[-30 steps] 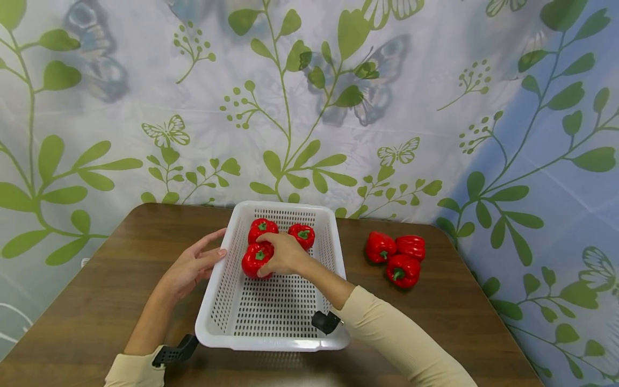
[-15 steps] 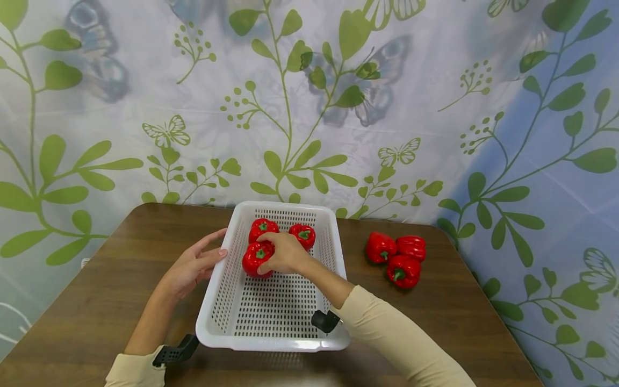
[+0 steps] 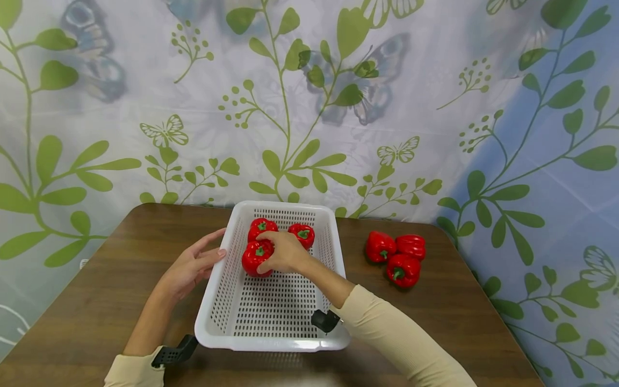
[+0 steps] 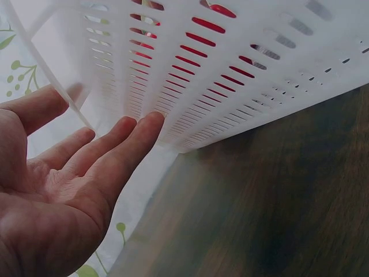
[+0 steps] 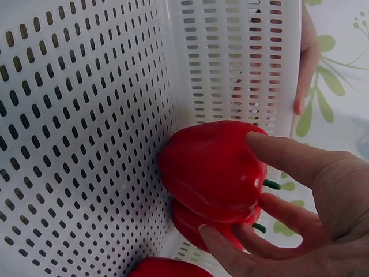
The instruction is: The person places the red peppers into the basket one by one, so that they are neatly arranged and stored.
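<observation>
A white perforated basket (image 3: 332, 252) stands on the brown table. My right hand (image 3: 282, 252) reaches into it and grips a red bell pepper (image 3: 253, 259) near the far left corner; in the right wrist view the thumb and fingers of that hand (image 5: 311, 202) curl round the pepper (image 5: 210, 170). Two more red peppers (image 3: 263, 226) (image 3: 302, 235) lie just behind it, against the basket's far wall. My left hand (image 3: 193, 264) is open, its straight fingers (image 4: 124, 144) resting on the outside of the basket's left wall (image 4: 230, 75).
Three more red peppers (image 3: 379, 246) (image 3: 411, 245) (image 3: 403, 270) lie in a cluster on the table (image 3: 96, 301) right of the basket. A leaf-and-butterfly curtain (image 3: 309, 107) hangs behind the table's far edge. The basket's near half holds nothing.
My right hand has eased the gripped pepper slightly farther back toward the two others. The left hand and basket have stayed put.
</observation>
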Tool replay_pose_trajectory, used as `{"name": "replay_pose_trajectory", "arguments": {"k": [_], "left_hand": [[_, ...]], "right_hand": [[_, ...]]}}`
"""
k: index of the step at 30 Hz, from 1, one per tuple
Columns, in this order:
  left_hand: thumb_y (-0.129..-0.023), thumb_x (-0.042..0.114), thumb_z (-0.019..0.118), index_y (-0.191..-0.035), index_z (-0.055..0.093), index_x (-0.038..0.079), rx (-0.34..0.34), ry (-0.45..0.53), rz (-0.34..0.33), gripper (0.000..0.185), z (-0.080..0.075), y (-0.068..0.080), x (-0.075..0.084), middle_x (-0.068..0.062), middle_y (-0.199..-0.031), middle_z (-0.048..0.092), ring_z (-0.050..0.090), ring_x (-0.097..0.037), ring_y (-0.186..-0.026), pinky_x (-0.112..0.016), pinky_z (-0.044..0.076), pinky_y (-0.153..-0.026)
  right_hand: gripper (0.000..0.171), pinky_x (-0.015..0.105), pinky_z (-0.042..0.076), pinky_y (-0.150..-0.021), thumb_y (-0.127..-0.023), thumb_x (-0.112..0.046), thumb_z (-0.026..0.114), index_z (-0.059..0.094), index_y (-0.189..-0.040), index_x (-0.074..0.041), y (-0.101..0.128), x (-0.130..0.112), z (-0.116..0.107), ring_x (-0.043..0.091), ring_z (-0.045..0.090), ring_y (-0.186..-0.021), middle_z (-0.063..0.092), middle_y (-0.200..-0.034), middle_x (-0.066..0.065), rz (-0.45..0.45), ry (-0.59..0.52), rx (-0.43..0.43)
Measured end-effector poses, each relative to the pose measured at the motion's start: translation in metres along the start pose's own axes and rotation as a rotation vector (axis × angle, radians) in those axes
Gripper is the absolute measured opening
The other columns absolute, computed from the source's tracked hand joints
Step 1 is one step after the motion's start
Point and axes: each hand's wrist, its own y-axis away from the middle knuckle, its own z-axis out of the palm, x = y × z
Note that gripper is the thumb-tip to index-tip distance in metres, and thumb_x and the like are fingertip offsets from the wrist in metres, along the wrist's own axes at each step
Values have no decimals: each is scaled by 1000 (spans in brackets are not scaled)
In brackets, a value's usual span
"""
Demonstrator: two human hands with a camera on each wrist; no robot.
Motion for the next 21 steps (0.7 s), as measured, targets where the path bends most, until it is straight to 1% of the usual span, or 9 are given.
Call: {"name": "replay_pose_trajectory", "arguments": {"k": [10, 18, 21], "left_hand": [[-105, 19, 55, -160, 26, 19, 1, 2, -6, 63, 0, -1, -3, -13, -133, 66, 74, -30, -107, -52, 61, -85], [-105, 20, 56, -161, 25, 19, 10, -4, -6, 64, 0, 0, -2, -15, -134, 65, 73, -31, -108, -52, 61, -86], [-105, 22, 56, -161, 25, 19, 13, -7, -8, 65, -1, 0, -1, -16, -135, 65, 73, -32, -108, -51, 61, -86]], "right_hand": [[68, 50, 52, -104, -79, -20, 85, 59, -141, -18, 1, 1, -1, 26, 53, -130, 60, -142, 8, 12, -12, 2], [66, 44, 57, -95, -80, -22, 84, 59, -141, -15, 1, 2, -11, 28, 60, -123, 63, -137, 8, -25, -7, 5], [65, 42, 57, -89, -80, -23, 83, 60, -141, -14, 2, 4, -17, 30, 60, -121, 64, -135, 11, -22, -24, 14]]}}
